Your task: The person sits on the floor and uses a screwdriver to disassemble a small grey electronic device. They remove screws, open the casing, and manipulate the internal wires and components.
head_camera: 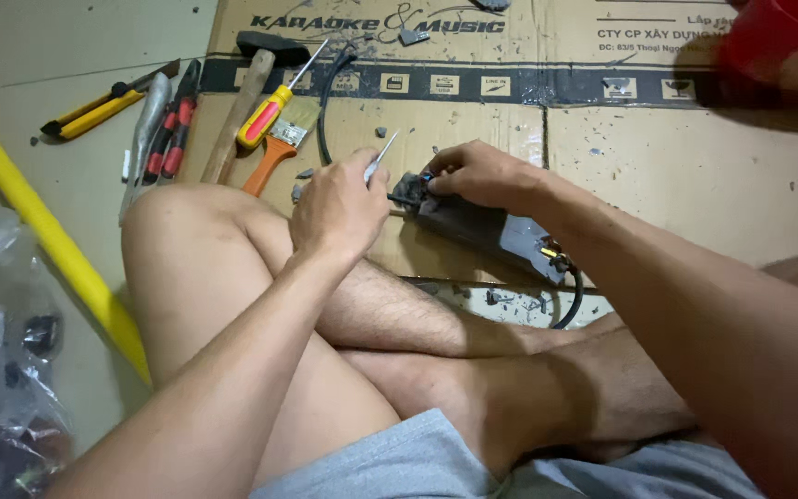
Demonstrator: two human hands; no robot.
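Observation:
My left hand [336, 211] is closed around a small screwdriver [380, 155] whose metal shaft sticks up and to the right. My right hand [482, 174] grips the front end of a dark grey power tool body [487, 229] lying on the cardboard. The tool's black cable [573, 296] curls off its rear end near my shin. Both hands meet at the tool's front, just beyond my crossed bare legs.
On a flattened cardboard sheet [695, 176] lie a hammer [247, 92], a yellow-red screwdriver [268, 113], an orange-handled brush [279, 146], red pliers [173, 129] and a yellow utility knife [99, 109]. A yellow pole [48, 231] runs along the left. A clear plastic bag [2, 370] and a red object [778, 42] sit at the edges.

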